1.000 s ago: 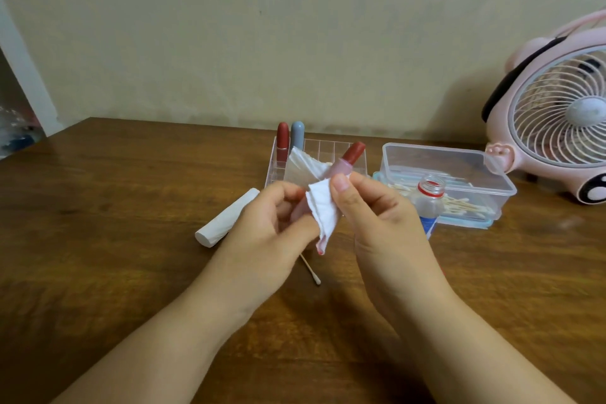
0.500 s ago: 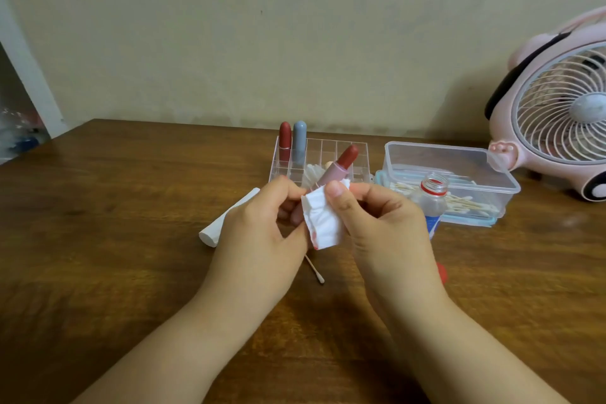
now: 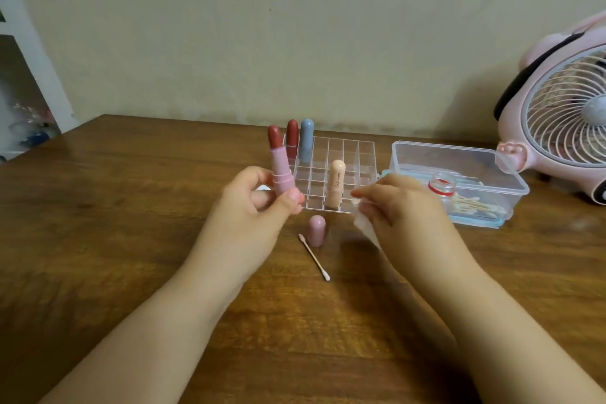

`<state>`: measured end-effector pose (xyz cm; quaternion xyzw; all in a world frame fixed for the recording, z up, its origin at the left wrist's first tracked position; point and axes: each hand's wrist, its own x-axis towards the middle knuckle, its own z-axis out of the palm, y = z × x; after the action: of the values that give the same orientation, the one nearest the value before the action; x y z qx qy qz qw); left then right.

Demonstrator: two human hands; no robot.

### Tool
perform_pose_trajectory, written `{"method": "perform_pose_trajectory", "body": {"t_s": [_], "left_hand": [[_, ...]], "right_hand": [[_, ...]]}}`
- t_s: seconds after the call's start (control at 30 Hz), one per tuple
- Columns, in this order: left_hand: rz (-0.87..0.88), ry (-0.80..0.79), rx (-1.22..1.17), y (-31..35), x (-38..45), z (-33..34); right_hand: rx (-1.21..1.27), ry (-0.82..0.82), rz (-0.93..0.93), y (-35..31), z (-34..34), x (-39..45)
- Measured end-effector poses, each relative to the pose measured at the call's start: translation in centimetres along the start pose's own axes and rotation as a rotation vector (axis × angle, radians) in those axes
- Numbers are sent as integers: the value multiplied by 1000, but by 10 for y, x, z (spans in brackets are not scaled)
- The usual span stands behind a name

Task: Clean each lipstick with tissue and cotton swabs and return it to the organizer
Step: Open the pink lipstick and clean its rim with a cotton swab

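The only writing in view runs down the side of a peach lipstick (image 3: 336,184), a smooth rounded tube standing upright in the front row of the organizer (image 3: 342,170); the script is too small to read. The organizer is a clear hard-plastic grid of square cells set toward the far edge of the wooden tabletop (image 3: 114,207), whose brown grain has a dull sheen. At its back left corner stand a dark red lipstick (image 3: 292,138) and a grey-blue lipstick (image 3: 307,140), both capsule-shaped.

The left hand (image 3: 252,203) is raised just left of the organizer, thumb and curled fingers pinching the base of an uncapped pink lipstick (image 3: 280,167). It is held nearly upright, a ribbed matte tube with a glossy brick-red bullet on top. Its rounded pink cap (image 3: 316,230) stands on the tabletop just in front of the organizer, and a cotton swab (image 3: 314,256) with a thin pale stick lies slanted beside it.

The right hand (image 3: 403,210) hovers just right of the organizer's front, fingers bunched round a crumpled white tissue (image 3: 364,226) that hangs below them.

Behind that hand is a small clear bottle (image 3: 442,184) with a red-ringed open neck, in front of a clear plastic box (image 3: 459,174) holding more swabs. A pink fan (image 3: 564,115) with a curved wire grille sits near the right edge
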<state>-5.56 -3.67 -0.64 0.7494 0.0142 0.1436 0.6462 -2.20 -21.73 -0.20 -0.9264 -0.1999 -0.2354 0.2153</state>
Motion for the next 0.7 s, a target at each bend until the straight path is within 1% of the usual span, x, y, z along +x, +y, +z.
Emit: {"method": "perform_pose_trajectory", "body": {"t_s": [0.13, 0.3, 0.4, 0.53, 0.6, 0.7], "left_hand": [[-16, 54, 91, -6, 6, -5], [-44, 81, 214, -13, 11, -9], [-37, 54, 267, -12, 10, -9], [-35, 51, 314, -11, 10, -8], [-35, 57, 313, -11, 10, -8], [-39, 67, 319, -9, 9, -8]], "right_hand": [[-151, -176, 9, -4, 7, 0], [-214, -394, 40, -7, 8, -1], [-179, -424, 58, -7, 9, -1], [-44, -328, 45, -16, 5, -6], [-3, -356, 13, -25, 6, -10], [-42, -424, -11, -35, 14, -15]]}}
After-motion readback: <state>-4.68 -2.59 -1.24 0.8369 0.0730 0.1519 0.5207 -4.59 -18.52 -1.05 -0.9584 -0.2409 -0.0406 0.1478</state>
